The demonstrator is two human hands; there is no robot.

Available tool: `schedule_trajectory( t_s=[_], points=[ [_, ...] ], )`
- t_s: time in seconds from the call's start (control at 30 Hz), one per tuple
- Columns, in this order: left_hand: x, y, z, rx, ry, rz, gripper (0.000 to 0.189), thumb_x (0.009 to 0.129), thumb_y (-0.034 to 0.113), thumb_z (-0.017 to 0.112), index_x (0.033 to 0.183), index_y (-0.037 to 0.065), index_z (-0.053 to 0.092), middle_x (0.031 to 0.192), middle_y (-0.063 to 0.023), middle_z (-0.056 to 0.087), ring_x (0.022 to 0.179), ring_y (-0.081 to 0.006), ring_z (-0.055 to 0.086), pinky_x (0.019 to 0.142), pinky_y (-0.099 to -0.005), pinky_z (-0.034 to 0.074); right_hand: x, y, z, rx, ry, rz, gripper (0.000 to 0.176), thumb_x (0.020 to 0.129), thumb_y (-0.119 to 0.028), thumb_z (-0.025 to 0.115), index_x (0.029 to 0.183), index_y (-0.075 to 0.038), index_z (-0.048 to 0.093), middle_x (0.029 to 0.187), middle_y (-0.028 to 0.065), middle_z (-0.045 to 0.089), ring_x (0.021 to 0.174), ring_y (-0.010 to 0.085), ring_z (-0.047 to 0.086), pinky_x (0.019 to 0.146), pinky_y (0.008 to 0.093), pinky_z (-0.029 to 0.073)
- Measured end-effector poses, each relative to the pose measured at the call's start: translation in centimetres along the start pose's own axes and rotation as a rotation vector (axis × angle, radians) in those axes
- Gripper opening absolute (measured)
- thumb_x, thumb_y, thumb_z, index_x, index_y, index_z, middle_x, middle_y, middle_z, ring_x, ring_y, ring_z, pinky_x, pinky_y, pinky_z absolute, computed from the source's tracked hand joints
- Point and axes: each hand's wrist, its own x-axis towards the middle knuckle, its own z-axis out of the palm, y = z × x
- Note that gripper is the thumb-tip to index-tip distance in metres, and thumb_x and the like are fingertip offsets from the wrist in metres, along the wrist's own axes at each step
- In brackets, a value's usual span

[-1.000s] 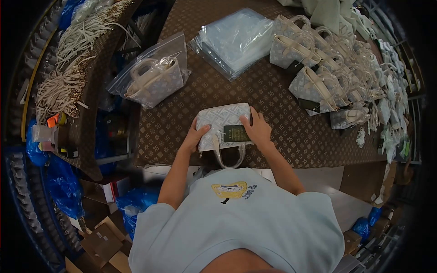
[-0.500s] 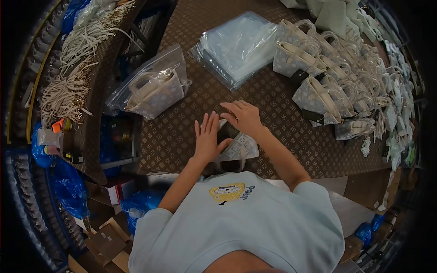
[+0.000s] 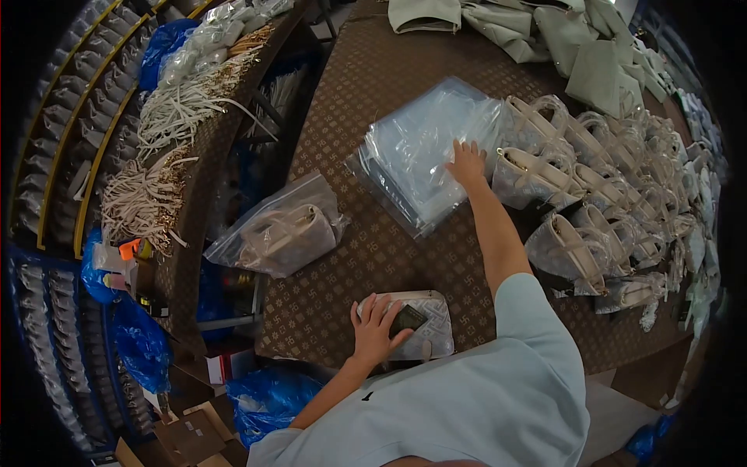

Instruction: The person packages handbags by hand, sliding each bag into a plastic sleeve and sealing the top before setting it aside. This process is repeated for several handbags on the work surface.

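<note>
Near the front edge of the table, a small pale patterned handbag lies on its side with a dark tag on it. My left hand rests on the bag's left part, fingers spread. Farther forward, my right hand reaches to the right side of a stack of clear plastic bags, its fingers apart and touching the top sheets. To the left, another handbag sits inside a clear plastic bag.
Several pale handbags crowd the right of the brown patterned table, with pale green pieces behind them. Bundles of straps lie on a side bench. Racks stand far left; blue plastic and cardboard boxes are below.
My right hand has left the handbag in front of me and moved forward onto the plastic bags. My left hand remains at the handbag, which now lies flatter with its tag showing. The view has shifted.
</note>
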Motion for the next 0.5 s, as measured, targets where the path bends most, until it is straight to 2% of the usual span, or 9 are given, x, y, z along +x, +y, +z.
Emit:
schedule_trajectory(
  t_s=[0.03, 0.13, 0.17, 0.23, 0.27, 0.33, 0.37, 0.43, 0.5],
  points=[
    [0.1, -0.1, 0.0, 0.01, 0.003, -0.001, 0.059, 0.077, 0.048, 0.066, 0.124, 0.016, 0.051, 0.131, -0.0065, 0.042, 0.128, -0.0296, 0.031, 0.104, -0.0572, 0.016, 0.4, 0.1, -0.1, -0.065, -0.223, 0.004, 0.037, 0.087, -0.034, 0.056, 0.112, -0.007, 0.06, 0.109, 0.0112, 0.061, 0.111, 0.0302, 0.052, 0.091, 0.0428, 0.043],
    [0.2, -0.1, 0.1, 0.007, -0.007, -0.014, 0.059, 0.077, 0.049, 0.065, 0.124, 0.015, 0.051, 0.131, -0.0064, 0.043, 0.129, -0.0297, 0.029, 0.105, -0.0554, 0.015, 1.4, 1.1, 3.5, 0.099, -0.163, 0.139, 0.034, 0.09, -0.037, 0.05, 0.099, -0.008, 0.067, 0.097, 0.008, 0.066, 0.096, 0.0279, 0.06, 0.084, 0.0387, 0.047],
    [0.1, -0.1, 0.2, 0.013, -0.004, -0.013, 0.06, 0.077, 0.049, 0.065, 0.124, 0.014, 0.051, 0.131, -0.0063, 0.042, 0.129, -0.0299, 0.028, 0.105, -0.0548, 0.014, 0.6, 0.9, 2.1, 0.097, -0.168, 0.143, 0.034, 0.09, -0.037, 0.05, 0.099, -0.008, 0.067, 0.097, 0.008, 0.066, 0.096, 0.0279, 0.06, 0.084, 0.0387, 0.047],
    [0.2, -0.2, 0.3, 0.004, 0.0, 0.0, 0.06, 0.078, 0.049, 0.064, 0.124, 0.014, 0.05, 0.132, -0.0062, 0.042, 0.129, -0.03, 0.028, 0.105, -0.0542, 0.014, -1.3, 0.3, -0.9, 0.618, 0.188, 0.493, 0.03, 0.089, -0.033, 0.055, 0.094, -0.007, 0.067, 0.09, 0.0114, 0.067, 0.091, 0.0212, 0.063, 0.079, 0.0345, 0.049],
    [0.2, -0.3, 0.3, 0.007, -0.001, -0.006, 0.06, 0.078, 0.049, 0.064, 0.125, 0.014, 0.05, 0.132, -0.0063, 0.042, 0.13, -0.0301, 0.027, 0.105, -0.0543, 0.013, -2.2, 0.3, -1.2, 0.603, 0.193, 0.501, 0.03, 0.089, -0.033, 0.055, 0.094, -0.007, 0.067, 0.09, 0.0114, 0.067, 0.091, 0.0212, 0.063, 0.079, 0.0345, 0.049],
    [0.0, -0.3, 0.4, -0.006, 0.001, 0.001, 0.06, 0.078, 0.049, 0.064, 0.125, 0.014, 0.05, 0.133, -0.0063, 0.042, 0.13, -0.0301, 0.027, 0.105, -0.0545, 0.013, -4.1, 0.3, -2.0, 1.142, 0.624, 0.513, 0.028, 0.094, -0.029, 0.05, 0.099, -0.005, 0.065, 0.101, 0.0116, 0.065, 0.097, 0.0196, 0.062, 0.08, 0.0344, 0.05],
    [0.1, -0.4, 0.4, -0.02, 0.004, 0.002, 0.061, 0.078, 0.049, 0.063, 0.126, 0.014, 0.049, 0.134, -0.0065, 0.041, 0.131, -0.03, 0.026, 0.106, -0.0548, 0.011, -5.3, -0.2, -3.2, 1.125, 0.637, 0.514, 0.028, 0.094, -0.029, 0.05, 0.099, -0.005, 0.065, 0.101, 0.0116, 0.065, 0.097, 0.0196, 0.062, 0.08, 0.0344, 0.05],
    [0.3, -0.5, -0.2, -0.087, -0.032, -0.012, 0.062, 0.079, 0.051, 0.061, 0.127, 0.013, 0.048, 0.136, -0.0069, 0.04, 0.132, -0.0304, 0.025, 0.106, -0.0556, 0.009, -9.3, -1.3, -5.7, 1.801, 0.782, 0.574, 0.027, 0.096, -0.025, 0.048, 0.112, -0.006, 0.058, 0.113, 0.0116, 0.06, 0.104, 0.0206, 0.059, 0.082, 0.0343, 0.051],
    [0.8, -0.4, -1.6, -0.266, -0.04, -0.055, 0.067, 0.081, 0.054, 0.057, 0.13, 0.009, 0.046, 0.136, -0.0079, 0.041, 0.132, -0.0323, 0.027, 0.108, -0.0553, 0.006, -15.2, -3.0, -9.6, 1.862, 0.8, 0.548, 0.026, 0.097, -0.023, 0.046, 0.115, -0.006, 0.055, 0.117, 0.0118, 0.057, 0.105, 0.0231, 0.058, 0.083, 0.0347, 0.051]
  ],
)
